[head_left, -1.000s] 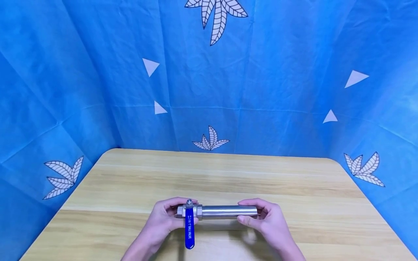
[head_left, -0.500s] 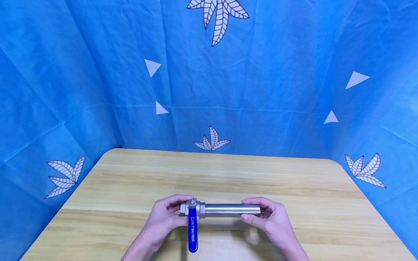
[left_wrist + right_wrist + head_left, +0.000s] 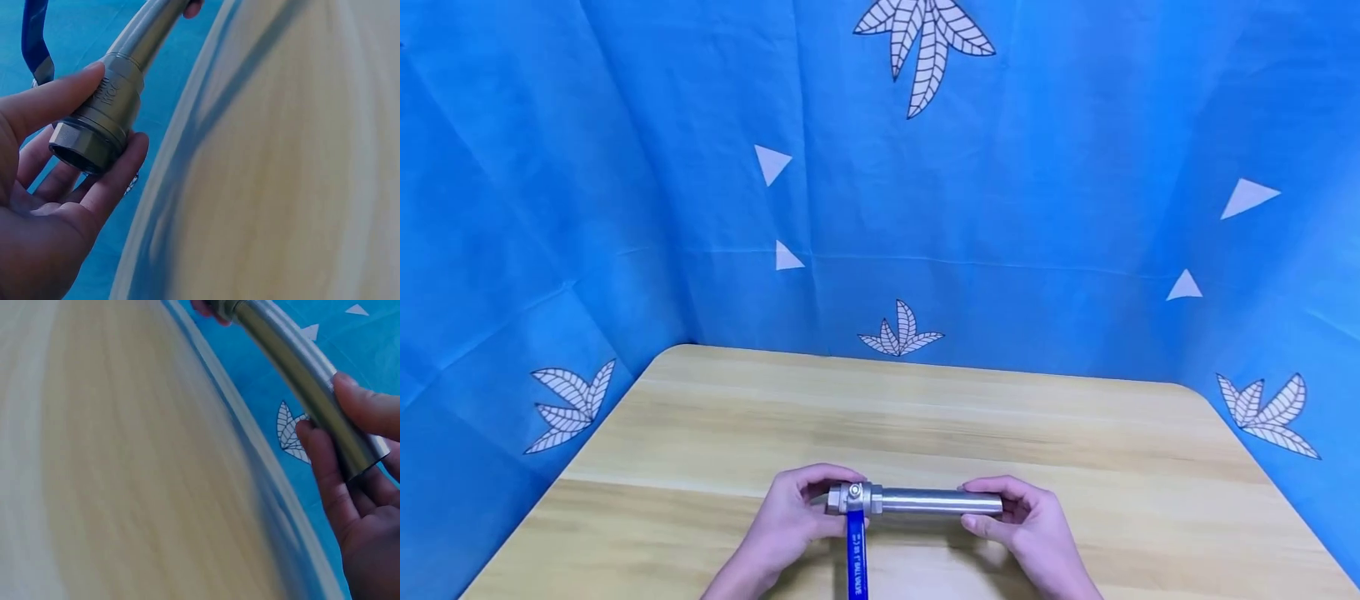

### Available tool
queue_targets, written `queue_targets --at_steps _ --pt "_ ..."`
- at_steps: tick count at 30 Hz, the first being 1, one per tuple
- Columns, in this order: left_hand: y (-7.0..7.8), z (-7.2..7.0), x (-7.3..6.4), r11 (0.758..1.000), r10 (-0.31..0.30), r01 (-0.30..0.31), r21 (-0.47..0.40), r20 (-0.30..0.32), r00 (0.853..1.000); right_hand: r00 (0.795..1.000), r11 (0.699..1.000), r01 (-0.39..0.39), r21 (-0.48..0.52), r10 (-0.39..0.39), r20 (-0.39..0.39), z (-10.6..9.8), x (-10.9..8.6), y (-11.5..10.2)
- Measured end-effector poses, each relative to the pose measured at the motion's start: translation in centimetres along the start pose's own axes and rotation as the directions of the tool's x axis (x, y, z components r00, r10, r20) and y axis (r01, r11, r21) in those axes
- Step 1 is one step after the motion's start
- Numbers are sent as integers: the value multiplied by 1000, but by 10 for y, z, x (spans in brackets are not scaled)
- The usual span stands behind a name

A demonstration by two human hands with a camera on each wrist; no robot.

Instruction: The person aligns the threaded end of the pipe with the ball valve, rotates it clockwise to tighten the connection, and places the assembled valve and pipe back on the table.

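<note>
In the head view, my left hand (image 3: 790, 517) grips a steel ball valve (image 3: 875, 498) between thumb and fingers. Its blue lever handle (image 3: 857, 554), lettered "BALL VALVE", points toward me and runs off the bottom edge. A smooth steel pipe (image 3: 928, 501) extends to the right from the valve, in line with it. My right hand (image 3: 1033, 521) pinches the pipe's free end, thumb on the near side. The left wrist view shows the valve's open hexagonal end (image 3: 87, 147) facing the palm. In the right wrist view, the pipe's plain end (image 3: 369, 465) sits within the curled fingers.
A pale wood-grain table (image 3: 760, 408) with rounded far corners lies beneath both hands. Blue cloth (image 3: 1045, 167) printed with white leaves and triangles hangs around its back and sides. Shadows of the hands fall on the tabletop.
The head view has shifted, so the scene sits farther right and lower. The lever's tip has slipped out of the frame. Both hands keep the same holds on the valve and pipe.
</note>
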State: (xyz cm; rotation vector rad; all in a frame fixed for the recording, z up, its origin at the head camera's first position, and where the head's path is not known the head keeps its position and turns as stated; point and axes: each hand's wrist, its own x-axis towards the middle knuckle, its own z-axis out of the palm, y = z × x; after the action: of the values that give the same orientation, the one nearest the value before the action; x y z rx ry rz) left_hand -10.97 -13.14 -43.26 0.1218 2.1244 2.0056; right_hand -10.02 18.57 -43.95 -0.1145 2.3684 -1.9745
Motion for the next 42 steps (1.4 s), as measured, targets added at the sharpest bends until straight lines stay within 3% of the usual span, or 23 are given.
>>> queue_targets --at_steps 4,9,20,28,42 --pt "-4 2 3 1000 16 -16 11 21 1000 999 999 -41 -12 41 -6 0 0 5" --pt "-7 0 4 999 16 -16 29 16 1000 999 999 -35 -22 35 12 2 3 8" --pt "-15 -3 3 1000 24 -23 -20 65 998 998 994 -56 -92 57 10 6 7 13" --pt "-10 -1 2 995 36 -45 92 97 995 999 988 -49 -150 45 -31 8 5 13" --pt "-7 -16 -3 991 9 -29 132 150 989 1000 993 -16 -115 17 9 6 2 14"
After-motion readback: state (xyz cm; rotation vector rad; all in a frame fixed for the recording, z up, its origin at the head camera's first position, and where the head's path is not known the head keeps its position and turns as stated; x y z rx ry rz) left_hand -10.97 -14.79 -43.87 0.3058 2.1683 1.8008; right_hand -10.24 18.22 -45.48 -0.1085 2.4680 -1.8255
